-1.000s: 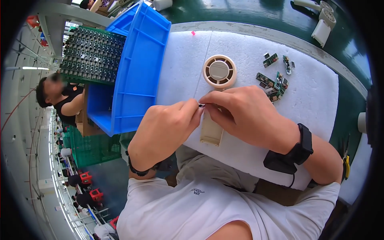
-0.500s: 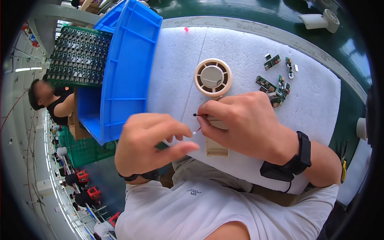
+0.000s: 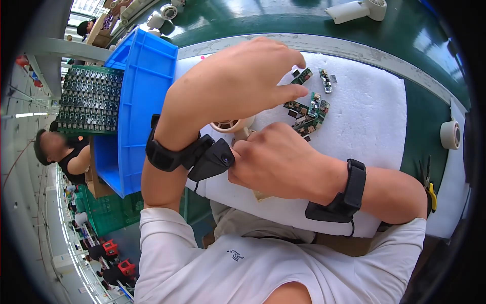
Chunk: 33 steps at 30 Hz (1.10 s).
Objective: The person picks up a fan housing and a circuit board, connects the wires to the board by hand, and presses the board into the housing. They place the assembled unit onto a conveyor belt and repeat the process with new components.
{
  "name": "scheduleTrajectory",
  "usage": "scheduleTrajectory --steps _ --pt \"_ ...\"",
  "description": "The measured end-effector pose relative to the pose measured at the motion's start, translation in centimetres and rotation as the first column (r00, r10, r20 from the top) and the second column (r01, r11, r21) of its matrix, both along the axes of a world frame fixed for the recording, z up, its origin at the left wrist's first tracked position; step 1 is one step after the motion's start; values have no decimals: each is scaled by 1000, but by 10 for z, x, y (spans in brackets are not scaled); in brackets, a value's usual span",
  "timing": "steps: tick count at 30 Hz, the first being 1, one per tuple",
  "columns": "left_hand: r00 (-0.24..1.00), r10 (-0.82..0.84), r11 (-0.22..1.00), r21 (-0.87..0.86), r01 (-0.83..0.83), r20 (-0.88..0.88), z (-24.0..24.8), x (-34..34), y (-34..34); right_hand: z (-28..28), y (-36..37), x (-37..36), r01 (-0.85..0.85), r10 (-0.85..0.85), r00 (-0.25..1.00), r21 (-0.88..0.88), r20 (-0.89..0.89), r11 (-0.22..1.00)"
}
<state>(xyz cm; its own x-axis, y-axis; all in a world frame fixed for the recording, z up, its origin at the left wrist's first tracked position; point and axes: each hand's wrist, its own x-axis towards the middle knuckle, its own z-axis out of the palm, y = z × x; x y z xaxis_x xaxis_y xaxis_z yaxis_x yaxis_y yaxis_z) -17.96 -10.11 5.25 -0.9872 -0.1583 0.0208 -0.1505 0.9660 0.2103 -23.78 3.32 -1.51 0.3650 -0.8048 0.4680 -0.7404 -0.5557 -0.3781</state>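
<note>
My left hand (image 3: pixel 235 83) stretches over the white foam sheet with thumb and fingers apart and nothing between them. Its fingertips are close to several small green circuit boards (image 3: pixel 315 105) lying in a loose group. Beneath my left wrist shows part of a cream handheld fan's round head (image 3: pixel 226 125). My right hand (image 3: pixel 278 157) is closed over the fan's handle area, just below the head. Whatever its fingertips pinch is hidden. A cream edge of the handle (image 3: pixel 260 195) peeks out below that hand.
White foam (image 3: pixel 369 152) covers the work surface. On the left stands a blue bin (image 3: pixel 152 86) beside a stack of green circuit panels (image 3: pixel 91 99). Pliers with yellow handles (image 3: pixel 431 195) and a cream round part (image 3: pixel 450 135) are at right. A person (image 3: pixel 61 147) is at far left.
My left hand has moved away from the thin wires, up and right toward the circuit boards. The right hand remains near the handle; the wires it pinched are now out of sight.
</note>
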Motion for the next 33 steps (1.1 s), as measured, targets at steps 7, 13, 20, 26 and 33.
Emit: scheduleTrajectory --steps 7,13,20,26,33 --pt "997 -10 995 97 2 82 -5 -19 -6 -2 -2 -3 -45 45 999 10 -14 999" --pt "994 40 961 269 -66 101 -10 -24 -9 -4 -2 -2 -33 32 998 5 61 999" --pt "974 179 889 448 -100 -140 9 -7 7 3 -3 -2 -20 17 999 63 44 998" --pt "636 575 748 645 -156 -514 18 64 52 2 -3 -4 -14 -13 984 149 180 989" --pt "402 842 451 879 -158 -359 -52 146 88 6 -4 -3 -25 -55 923 202 382 979"
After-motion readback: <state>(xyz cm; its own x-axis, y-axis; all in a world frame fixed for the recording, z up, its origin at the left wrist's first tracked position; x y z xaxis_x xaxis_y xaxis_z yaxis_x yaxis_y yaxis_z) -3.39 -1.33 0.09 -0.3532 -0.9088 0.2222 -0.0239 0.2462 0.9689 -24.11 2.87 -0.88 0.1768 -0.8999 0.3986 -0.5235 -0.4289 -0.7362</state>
